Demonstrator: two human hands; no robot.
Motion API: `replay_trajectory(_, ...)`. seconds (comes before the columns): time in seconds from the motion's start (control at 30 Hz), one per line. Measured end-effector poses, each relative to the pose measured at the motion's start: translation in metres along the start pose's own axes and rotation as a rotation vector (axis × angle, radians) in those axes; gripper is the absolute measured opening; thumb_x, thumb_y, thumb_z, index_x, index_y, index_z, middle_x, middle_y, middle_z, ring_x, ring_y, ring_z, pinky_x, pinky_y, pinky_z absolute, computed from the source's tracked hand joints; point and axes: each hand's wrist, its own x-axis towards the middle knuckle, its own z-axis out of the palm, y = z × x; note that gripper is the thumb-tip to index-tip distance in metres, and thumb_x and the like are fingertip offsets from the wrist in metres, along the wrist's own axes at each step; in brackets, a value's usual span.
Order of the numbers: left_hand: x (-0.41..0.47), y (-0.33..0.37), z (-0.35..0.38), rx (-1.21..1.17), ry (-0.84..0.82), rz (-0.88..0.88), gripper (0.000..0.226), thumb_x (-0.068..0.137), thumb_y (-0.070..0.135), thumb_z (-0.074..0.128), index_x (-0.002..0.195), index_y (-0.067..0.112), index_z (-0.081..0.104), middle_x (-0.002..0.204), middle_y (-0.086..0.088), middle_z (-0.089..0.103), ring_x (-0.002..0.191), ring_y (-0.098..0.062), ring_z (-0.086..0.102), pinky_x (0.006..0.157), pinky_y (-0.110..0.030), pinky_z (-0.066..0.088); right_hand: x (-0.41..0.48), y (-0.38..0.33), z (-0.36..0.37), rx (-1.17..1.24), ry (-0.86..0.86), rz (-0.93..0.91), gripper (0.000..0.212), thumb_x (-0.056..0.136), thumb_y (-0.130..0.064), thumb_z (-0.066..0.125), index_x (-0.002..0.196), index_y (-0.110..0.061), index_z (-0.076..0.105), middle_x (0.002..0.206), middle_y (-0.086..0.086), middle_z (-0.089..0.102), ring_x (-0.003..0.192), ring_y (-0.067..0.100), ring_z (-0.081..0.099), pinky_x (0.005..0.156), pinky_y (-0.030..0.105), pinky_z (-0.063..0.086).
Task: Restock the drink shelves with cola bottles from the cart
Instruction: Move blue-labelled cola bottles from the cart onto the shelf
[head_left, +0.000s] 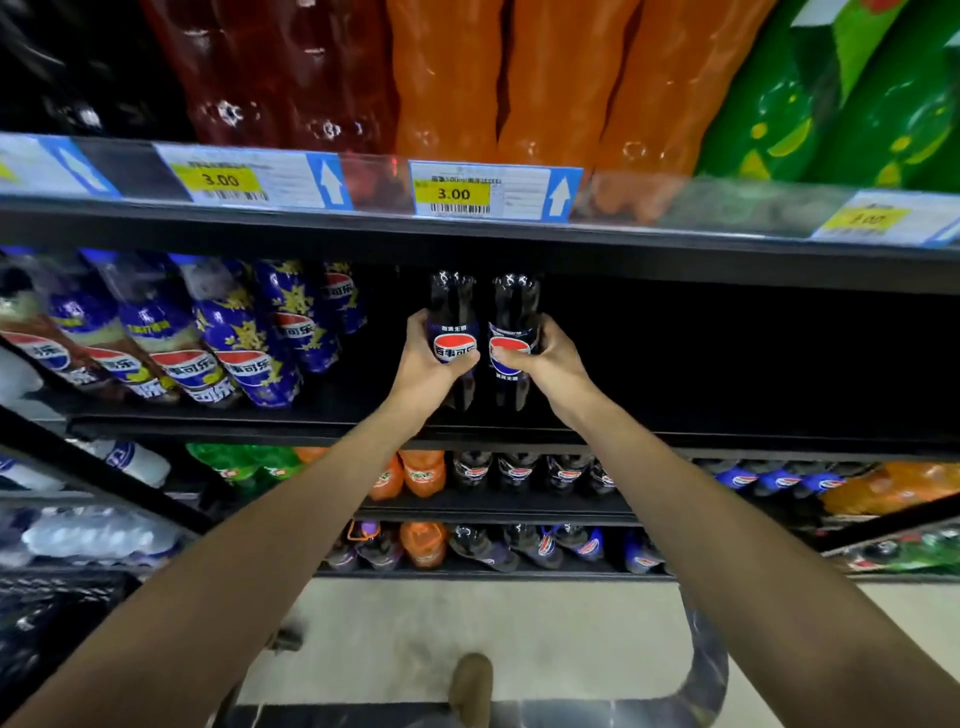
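Store shelving fills the head view, with pale floor (519, 613) at the bottom centre. Along the top of the frame, the upper shelf (675, 249) carries large bottles: dark red bottles (291, 67), tall orange bottles (447, 78) and, at the upper right, green bottles (857, 93). Yellow price tags (453, 194) reading 3.00 are clipped to its front edge.

At mid-frame, the middle shelf (727, 439) holds a row of blue-labelled bottles (244, 338) at centre left, while its right part lies in darkness. Two dark bottles stand upright and close together at the centre of this shelf. The left grip (434, 358) is curled round the left cola bottle (453, 306) at its label. The right grip (545, 358) is wrapped round the right cola bottle (514, 306) at the same height, thumb across the label. Whether their bases rest on the shelf cannot be told.

Below, the lower shelves (493, 512) hold small orange bottles (421, 473) and small dark bottles (514, 470). A curved cart handle (706, 670) shows at the lower right, a shoe (470, 686) near it.
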Motion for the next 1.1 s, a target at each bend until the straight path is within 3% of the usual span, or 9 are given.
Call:
replay_trajectory(0.1,0.008,-0.003,-0.005,0.019,-0.039,0.010,0.072,0.086,0.007,0.070,0.143,0.010,0.024,0.110,0.003,0.058,0.092,-0.001,0.060,0.068,-0.007,0.048,0.005,0.001,0.000,-0.041,-0.016,-0.027,0.043,0.082,-0.013,0.076,0.114,-0.027,0.051,0.101,-0.015,0.064,0.091,-0.005,0.062,0.072,0.008,0.048)
replay_trajectory(0.3,0.005,-0.007,-0.007,0.065,-0.109,0.030,0.076,0.087,0.011,0.069,0.146,0.012,0.021,0.109,0.018,0.054,0.089,0.019,0.056,0.073,0.000,0.043,-0.005,0.010,-0.009,-0.111,-0.095,-0.092,0.045,0.087,-0.013,0.071,0.120,-0.030,0.047,0.110,-0.016,0.061,0.095,-0.014,0.060,0.075,0.004,0.045)
replay_trajectory(0.43,-0.008,-0.010,-0.005,0.062,-0.124,0.052,0.071,0.088,0.008,0.067,0.145,0.009,0.023,0.114,0.012,0.053,0.095,0.020,0.054,0.080,-0.002,0.043,-0.009,0.008,-0.011,-0.118,-0.119,-0.095,0.050,0.088,-0.017,0.070,0.130,-0.022,0.044,0.114,-0.014,0.060,0.102,-0.007,0.058,0.081,0.009,0.046)
replay_trajectory(0.57,-0.016,-0.013,-0.005,0.074,-0.099,0.073,0.065,0.090,0.011,0.066,0.143,0.011,0.029,0.117,0.014,0.052,0.097,0.021,0.052,0.083,-0.004,0.042,-0.008,0.008,-0.010,-0.149,-0.121,-0.107,0.052,0.088,-0.020,0.070,0.130,-0.026,0.040,0.108,-0.023,0.053,0.087,-0.028,0.051,0.069,-0.004,0.039)
replay_trajectory(0.63,-0.017,-0.012,-0.005,0.060,-0.097,0.052,0.067,0.090,0.013,0.066,0.145,0.013,0.028,0.119,0.013,0.053,0.100,0.017,0.052,0.088,-0.007,0.043,-0.008,0.009,-0.011,-0.156,-0.117,-0.099,0.057,0.088,-0.022,0.071,0.136,-0.023,0.039,0.108,-0.024,0.053,0.085,-0.029,0.050,0.068,-0.003,0.040)
replay_trajectory(0.73,-0.025,-0.021,0.000,0.052,-0.068,0.028,0.078,0.089,0.015,0.068,0.150,0.015,0.020,0.141,0.001,0.042,0.126,-0.002,0.044,0.110,-0.028,0.036,-0.012,0.015,-0.007,-0.179,-0.048,-0.114,0.071,0.085,-0.025,0.074,0.144,-0.021,0.033,0.123,-0.013,0.053,0.107,-0.014,0.052,0.092,0.014,0.047)
replay_trajectory(0.83,-0.034,-0.044,0.006,0.104,0.005,0.003,0.093,0.085,0.013,0.072,0.152,0.013,0.008,0.154,-0.008,0.015,0.143,-0.021,0.022,0.117,-0.041,0.026,-0.017,0.033,0.001,-0.182,0.072,-0.105,0.088,0.080,-0.024,0.078,0.147,-0.014,0.021,0.146,0.006,0.033,0.132,0.016,0.040,0.108,0.031,0.037)
replay_trajectory(1.0,-0.023,-0.065,0.016,0.190,0.106,0.067,0.074,0.082,0.018,0.075,0.137,0.007,0.027,0.140,-0.009,0.038,0.129,-0.020,0.041,0.104,-0.033,0.040,-0.010,0.059,0.017,-0.157,0.162,-0.145,0.074,0.082,-0.021,0.076,0.138,-0.016,0.029,0.137,0.003,0.042,0.123,0.010,0.044,0.097,0.017,0.037)
replay_trajectory(1.1,-0.004,-0.069,0.016,0.263,0.136,0.112,0.069,0.082,0.023,0.076,0.133,0.006,0.033,0.135,-0.009,0.045,0.123,-0.016,0.044,0.091,-0.022,0.037,0.005,0.063,0.022,-0.155,0.187,-0.191,0.068,0.084,-0.021,0.074,0.138,-0.018,0.033,0.136,0.000,0.044,0.120,0.004,0.042,0.087,0.002,0.032)
